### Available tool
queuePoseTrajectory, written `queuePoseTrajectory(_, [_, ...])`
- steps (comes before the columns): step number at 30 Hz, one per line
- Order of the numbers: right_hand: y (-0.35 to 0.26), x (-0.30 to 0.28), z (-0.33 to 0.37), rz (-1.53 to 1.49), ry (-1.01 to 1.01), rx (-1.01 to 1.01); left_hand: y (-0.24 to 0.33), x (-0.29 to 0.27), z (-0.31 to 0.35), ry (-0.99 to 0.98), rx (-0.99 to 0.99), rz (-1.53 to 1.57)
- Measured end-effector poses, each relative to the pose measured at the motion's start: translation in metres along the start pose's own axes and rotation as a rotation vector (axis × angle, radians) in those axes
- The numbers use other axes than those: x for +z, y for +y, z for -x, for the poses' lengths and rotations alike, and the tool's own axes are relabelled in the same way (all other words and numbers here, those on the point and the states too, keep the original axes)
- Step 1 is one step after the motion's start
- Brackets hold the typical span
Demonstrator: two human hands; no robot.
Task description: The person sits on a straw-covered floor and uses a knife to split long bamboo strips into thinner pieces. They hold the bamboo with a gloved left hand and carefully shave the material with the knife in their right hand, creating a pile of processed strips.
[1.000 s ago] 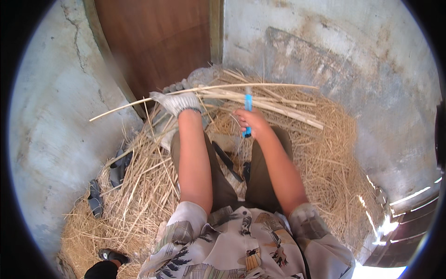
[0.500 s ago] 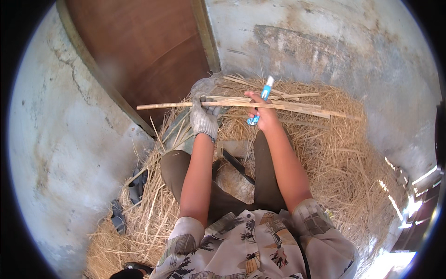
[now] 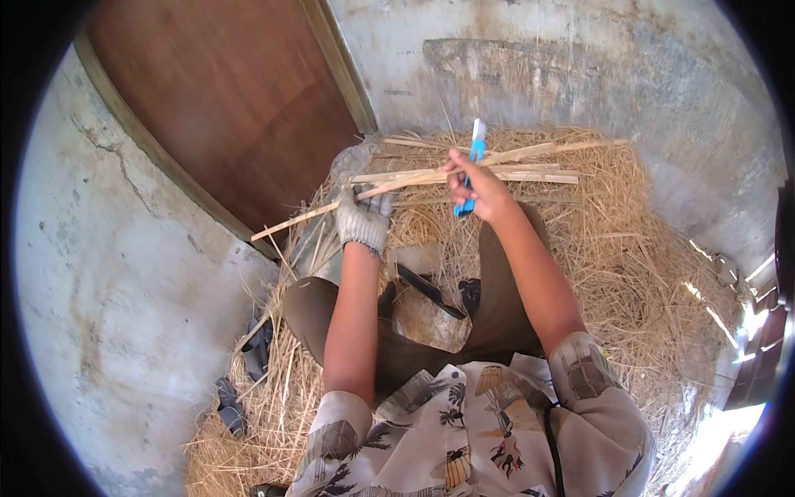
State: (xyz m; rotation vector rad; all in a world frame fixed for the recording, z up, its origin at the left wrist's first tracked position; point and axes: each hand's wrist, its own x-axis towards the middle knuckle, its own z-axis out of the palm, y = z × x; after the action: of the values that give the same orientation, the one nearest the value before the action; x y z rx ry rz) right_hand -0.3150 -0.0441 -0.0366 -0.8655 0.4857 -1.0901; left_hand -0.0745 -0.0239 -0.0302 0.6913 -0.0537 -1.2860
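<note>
My left hand (image 3: 363, 222), in a pale knitted glove, grips a long thin bamboo strip (image 3: 302, 218) near its left end. The strip slants up to the right, passing by my bare right hand (image 3: 482, 192). In that right hand is a blue utility knife (image 3: 476, 152), held upright with its pale tip pointing away from me. The knife and strip cross at my fingers; whether the blade touches the strip I cannot tell. Behind, several more split strips (image 3: 538, 176) lie on the straw.
Dry straw-like shavings (image 3: 613, 265) cover the floor around my legs. A dark long flat tool (image 3: 429, 291) lies between my knees beside a pale block (image 3: 416, 258). Dark sandals (image 3: 257, 349) sit at left. A brown door (image 3: 224, 99) and stained walls (image 3: 530, 74) close in the far side.
The bamboo strip has tilted, its left end lower and its right end higher. My right hand has moved slightly right with the knife, and my right knee has swung outward.
</note>
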Motion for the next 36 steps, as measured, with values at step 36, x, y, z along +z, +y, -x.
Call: queuePoseTrajectory(36, [0.003,-0.03,-0.02,-0.23,0.363,0.003,-0.037,0.016,-0.007,-0.429,-0.327,-0.713])
